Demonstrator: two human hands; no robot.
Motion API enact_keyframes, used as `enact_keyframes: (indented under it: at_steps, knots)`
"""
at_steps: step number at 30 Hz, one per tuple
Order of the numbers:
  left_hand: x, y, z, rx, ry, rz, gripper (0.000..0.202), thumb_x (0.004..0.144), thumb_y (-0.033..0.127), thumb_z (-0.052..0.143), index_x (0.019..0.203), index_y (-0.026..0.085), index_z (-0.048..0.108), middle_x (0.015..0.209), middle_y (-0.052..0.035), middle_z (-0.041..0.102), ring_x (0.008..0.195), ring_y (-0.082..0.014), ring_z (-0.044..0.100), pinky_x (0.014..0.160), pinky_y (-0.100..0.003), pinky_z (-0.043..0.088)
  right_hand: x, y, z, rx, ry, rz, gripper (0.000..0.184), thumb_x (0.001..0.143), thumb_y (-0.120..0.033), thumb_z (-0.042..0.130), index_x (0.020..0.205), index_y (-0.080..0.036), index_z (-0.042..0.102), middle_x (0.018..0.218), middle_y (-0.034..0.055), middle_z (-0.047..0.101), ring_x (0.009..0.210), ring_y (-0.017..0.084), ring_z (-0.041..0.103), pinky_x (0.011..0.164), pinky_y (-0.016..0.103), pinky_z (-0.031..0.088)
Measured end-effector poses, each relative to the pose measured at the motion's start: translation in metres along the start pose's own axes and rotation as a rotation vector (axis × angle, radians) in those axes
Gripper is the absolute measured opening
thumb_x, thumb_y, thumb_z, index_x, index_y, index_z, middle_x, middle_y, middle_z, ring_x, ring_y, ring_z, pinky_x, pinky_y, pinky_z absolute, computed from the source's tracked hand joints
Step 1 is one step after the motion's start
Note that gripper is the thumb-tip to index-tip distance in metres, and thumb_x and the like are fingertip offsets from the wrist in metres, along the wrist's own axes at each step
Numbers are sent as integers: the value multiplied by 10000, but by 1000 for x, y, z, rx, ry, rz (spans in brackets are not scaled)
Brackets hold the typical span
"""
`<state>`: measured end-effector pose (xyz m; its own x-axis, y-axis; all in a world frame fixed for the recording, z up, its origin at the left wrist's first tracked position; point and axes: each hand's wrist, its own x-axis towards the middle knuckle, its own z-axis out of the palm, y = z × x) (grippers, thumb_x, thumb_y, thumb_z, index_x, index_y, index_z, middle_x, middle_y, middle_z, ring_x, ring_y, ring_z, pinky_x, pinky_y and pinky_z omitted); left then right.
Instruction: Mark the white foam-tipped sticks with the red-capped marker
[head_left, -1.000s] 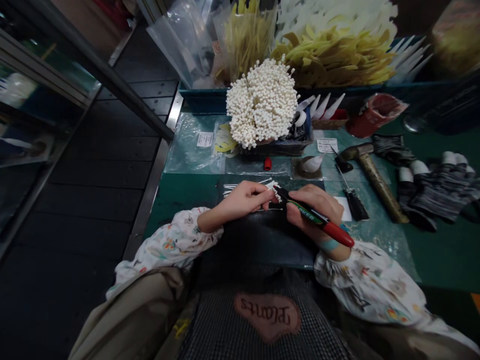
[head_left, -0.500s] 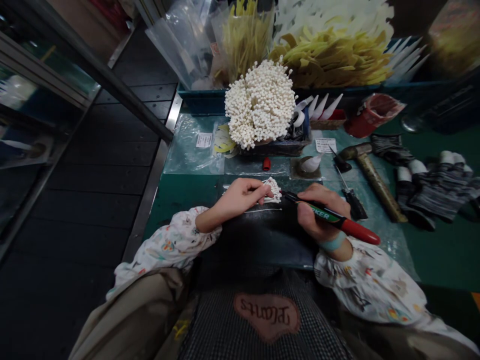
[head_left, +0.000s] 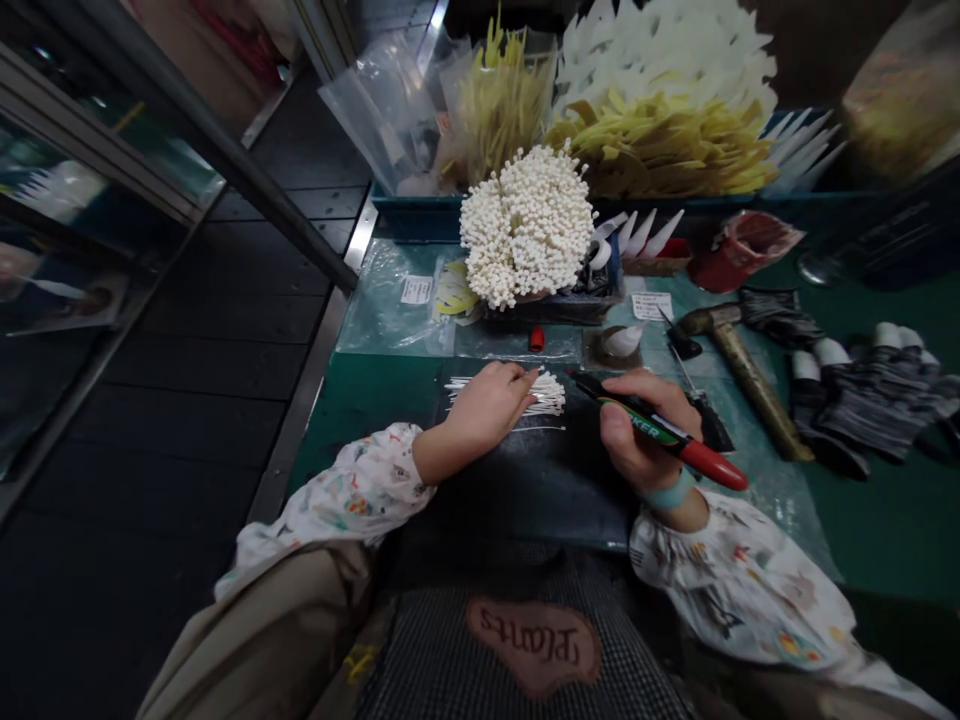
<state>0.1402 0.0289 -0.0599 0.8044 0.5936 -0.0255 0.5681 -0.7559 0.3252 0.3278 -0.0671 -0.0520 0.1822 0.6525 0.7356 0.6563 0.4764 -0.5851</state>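
Observation:
My right hand (head_left: pixel 651 415) grips a black-and-red marker (head_left: pixel 709 463), its uncapped tip pointing left and a little above the mat. Fingers stretched out, my left hand (head_left: pixel 489 408) lies palm down across a small bunch of thin white stems with rounded white tips (head_left: pixel 551 394). The tips show to the right of my fingers and the stem ends to the left. One loose stem (head_left: pixel 544 429) lies just below the bunch. Everything rests on a dark mat (head_left: pixel 525 490). Above the bunch sits the red marker cap (head_left: pixel 536 339).
A large cluster of white-tipped stems (head_left: pixel 525 225) stands behind my hands. Yellow and white leaf-like pieces (head_left: pixel 660 140) fill a blue tray. To the right lie a hammer (head_left: pixel 761 390), a screwdriver (head_left: pixel 709 420), striped gloves (head_left: pixel 877 390) and a red container (head_left: pixel 742 250).
My left hand has gone from pinching near the stem tips to lying flatter over the bunch. The marker tip has drawn slightly away from the tips. The view has shifted a little.

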Motion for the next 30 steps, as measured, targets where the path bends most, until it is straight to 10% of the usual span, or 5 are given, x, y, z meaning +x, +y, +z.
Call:
enact_keyframes:
  at_steps: [6,12,16,20,30]
  knots:
    - [-2,-6,-10,-147,88,-10,373,1036,328,516,1294,118,686,1203,-155,728,1114,-285,661,995,-418,513,-7,7,-1,-20,8,18,179,882,-236,667,1058,-249,697,866,8,715,751,189,688,692,332,574]
    - [35,-82,-51,-371,357,-338,152,897,224,673,909,153,807,887,-110,759,818,-245,675,844,-366,498,-12,12,-3,-38,34,5,181,884,-252,673,1062,-238,705,903,26,723,782,200,697,701,339,563]
    - [77,-120,-72,-963,583,-431,158,782,123,740,933,114,787,911,-89,755,754,-174,650,778,-297,501,-10,9,-2,-30,19,-4,157,886,-246,662,1040,-243,696,881,16,713,749,190,692,674,325,557]
    - [111,-120,-75,-1375,635,-423,293,713,108,769,1006,112,771,994,-88,771,792,-171,667,745,-281,512,-5,4,1,-36,6,-34,118,897,-247,633,1005,-242,679,816,7,707,696,192,693,619,321,565]
    - [134,-114,-54,-1446,912,-466,300,655,276,861,864,132,700,770,-29,717,769,-156,635,768,-263,493,2,-7,1,-36,-4,-96,112,916,-227,581,1013,-251,631,748,-6,675,628,185,689,541,301,564]
